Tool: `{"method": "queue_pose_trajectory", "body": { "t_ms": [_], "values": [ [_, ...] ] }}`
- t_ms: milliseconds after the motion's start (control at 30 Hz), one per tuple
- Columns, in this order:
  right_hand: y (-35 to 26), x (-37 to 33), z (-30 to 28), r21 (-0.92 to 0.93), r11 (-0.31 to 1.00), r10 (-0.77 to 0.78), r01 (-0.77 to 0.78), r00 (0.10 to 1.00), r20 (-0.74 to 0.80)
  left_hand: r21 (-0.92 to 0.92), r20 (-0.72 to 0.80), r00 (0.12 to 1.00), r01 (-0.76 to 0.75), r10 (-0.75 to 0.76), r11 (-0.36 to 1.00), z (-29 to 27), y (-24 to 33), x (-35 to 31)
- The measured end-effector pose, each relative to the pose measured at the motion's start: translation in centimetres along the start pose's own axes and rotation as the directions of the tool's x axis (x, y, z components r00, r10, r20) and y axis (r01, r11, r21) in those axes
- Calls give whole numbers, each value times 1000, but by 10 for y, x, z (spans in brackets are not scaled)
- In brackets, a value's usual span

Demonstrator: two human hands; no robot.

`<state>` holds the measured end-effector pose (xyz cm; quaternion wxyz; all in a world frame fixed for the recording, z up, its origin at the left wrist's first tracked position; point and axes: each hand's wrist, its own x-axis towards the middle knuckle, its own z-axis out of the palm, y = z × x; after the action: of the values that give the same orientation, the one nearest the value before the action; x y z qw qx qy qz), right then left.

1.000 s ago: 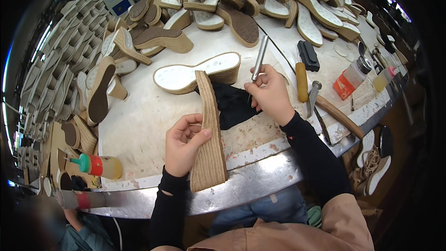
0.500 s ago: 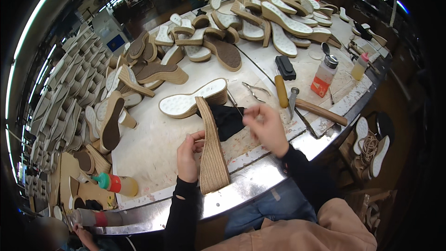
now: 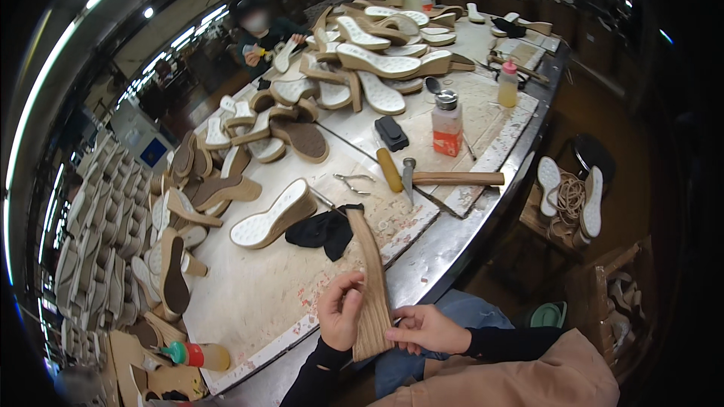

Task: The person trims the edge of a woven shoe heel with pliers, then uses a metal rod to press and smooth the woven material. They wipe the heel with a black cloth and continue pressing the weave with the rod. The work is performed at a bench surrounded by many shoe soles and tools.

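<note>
I hold a wedge shoe sole [image 3: 371,286] with ribbed, straw-coloured sides on its edge at the front of the table. My left hand [image 3: 342,310] is closed against its left side, fingers partly hidden. My right hand [image 3: 430,329] pinches the thick heel end at the lower right. The sole's thin end reaches up beside a crumpled black cloth [image 3: 323,234]. Beyond the cloth lies another wedge sole [image 3: 273,213] with a white dimpled top. A thin metal tool [image 3: 323,198] pokes out between that sole and the cloth.
Nippers [image 3: 354,182], a yellow handle [image 3: 389,170], a hammer [image 3: 460,179], a black block [image 3: 391,133] and bottles [image 3: 447,124] lie or stand rightward. Soles heap at the back [image 3: 377,60] and left [image 3: 215,188]. A green-capped bottle [image 3: 204,356] stands near left. A co-worker [image 3: 264,38] sits across.
My right hand has come down from beside the cloth to the sole's heel end. The held sole has shifted nearer the table's front edge. The view has turned to the right.
</note>
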<state>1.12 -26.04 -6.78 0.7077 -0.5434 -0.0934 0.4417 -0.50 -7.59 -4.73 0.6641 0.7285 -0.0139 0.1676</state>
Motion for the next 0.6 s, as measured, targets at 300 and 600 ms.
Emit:
{"method": "queue_pose_trajectory", "body": {
  "t_ms": [300,600],
  "values": [
    [19,-30,-27,160,982,-96,101,995,-41,-44,172,983,-58,65,997,-1,6,15],
    [-1,-91,-87,192,701,-481,686,655,-583,733,52,921,-298,386,611,-70,8,125]
  ]
}}
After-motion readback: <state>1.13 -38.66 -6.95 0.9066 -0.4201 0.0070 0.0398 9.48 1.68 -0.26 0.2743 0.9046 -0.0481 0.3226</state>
